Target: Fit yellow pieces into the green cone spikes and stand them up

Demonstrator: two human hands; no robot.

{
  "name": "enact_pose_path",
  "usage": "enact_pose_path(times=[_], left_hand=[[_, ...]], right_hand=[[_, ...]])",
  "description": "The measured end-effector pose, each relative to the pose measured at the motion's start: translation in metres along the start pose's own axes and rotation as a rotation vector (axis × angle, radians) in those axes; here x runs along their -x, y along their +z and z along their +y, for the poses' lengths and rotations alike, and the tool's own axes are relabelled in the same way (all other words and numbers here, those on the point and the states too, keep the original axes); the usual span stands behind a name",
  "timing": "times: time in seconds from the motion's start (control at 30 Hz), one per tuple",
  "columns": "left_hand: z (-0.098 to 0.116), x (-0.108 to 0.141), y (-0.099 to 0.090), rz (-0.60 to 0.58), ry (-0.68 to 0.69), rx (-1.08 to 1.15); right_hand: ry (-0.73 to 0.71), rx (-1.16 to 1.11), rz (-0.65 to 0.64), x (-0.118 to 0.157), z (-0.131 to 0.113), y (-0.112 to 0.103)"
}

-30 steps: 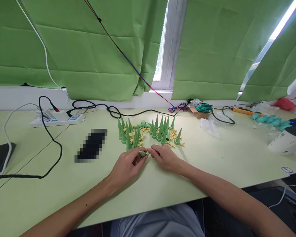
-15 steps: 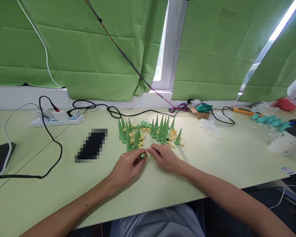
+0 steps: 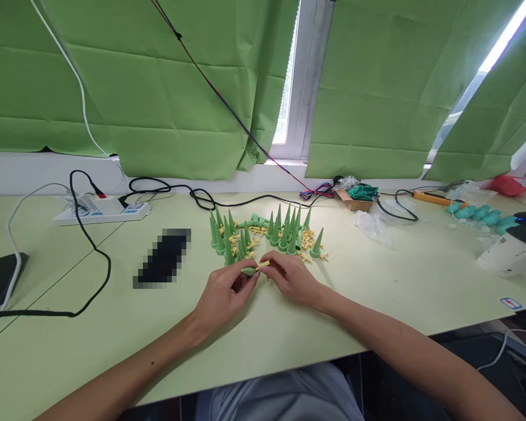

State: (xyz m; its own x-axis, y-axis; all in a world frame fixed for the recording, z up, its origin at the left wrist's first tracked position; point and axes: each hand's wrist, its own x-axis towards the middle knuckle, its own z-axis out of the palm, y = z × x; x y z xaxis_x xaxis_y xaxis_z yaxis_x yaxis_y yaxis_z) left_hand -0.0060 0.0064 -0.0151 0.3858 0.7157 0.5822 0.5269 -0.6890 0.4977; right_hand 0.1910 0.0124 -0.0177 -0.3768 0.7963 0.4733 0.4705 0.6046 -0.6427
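My left hand (image 3: 228,290) pinches a small green plastic piece (image 3: 248,271) between thumb and fingers. A small yellow plastic piece (image 3: 263,265) is in the fingertips of my right hand (image 3: 293,277), its left end touching or very close to the green piece. Just beyond my hands stand several green cones (image 3: 284,237) on round bases, in a left and a right cluster. Small yellow pieces (image 3: 307,240) lie loose among the cones. Behind them lies a larger green plastic part (image 3: 259,220).
A power strip (image 3: 103,210) with cables sits at the back left, near a blurred dark rectangle (image 3: 164,257). Toward the right are a small cardboard box (image 3: 355,200), clear plastic bags (image 3: 372,228), teal twisted pieces (image 3: 480,214) and a white container (image 3: 511,248) with a black top.
The green piece has turned in my left fingers and now shows lengthwise. More of the yellow piece has come into sight between my hands. The cones have not moved.
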Motion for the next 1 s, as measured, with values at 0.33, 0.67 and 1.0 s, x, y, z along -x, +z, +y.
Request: enact_pose_path(times=[0.33, 0.67, 1.0], left_hand=[[-0.0011, 0.0012, 0.0000, 0.002, 0.030, -0.027], [-0.0013, 0.0012, 0.0000, 0.006, 0.057, -0.039], [-0.0035, 0.0028, 0.0016, -0.013, 0.077, -0.029]], right_hand=[[-0.004, 0.040, -0.023, 0.0004, 0.0012, -0.0001], [0.018, 0.069, -0.049, 0.0009, 0.0022, 0.0007], [-0.001, 0.149, -0.094, 0.0013, 0.0006, -0.0013]])
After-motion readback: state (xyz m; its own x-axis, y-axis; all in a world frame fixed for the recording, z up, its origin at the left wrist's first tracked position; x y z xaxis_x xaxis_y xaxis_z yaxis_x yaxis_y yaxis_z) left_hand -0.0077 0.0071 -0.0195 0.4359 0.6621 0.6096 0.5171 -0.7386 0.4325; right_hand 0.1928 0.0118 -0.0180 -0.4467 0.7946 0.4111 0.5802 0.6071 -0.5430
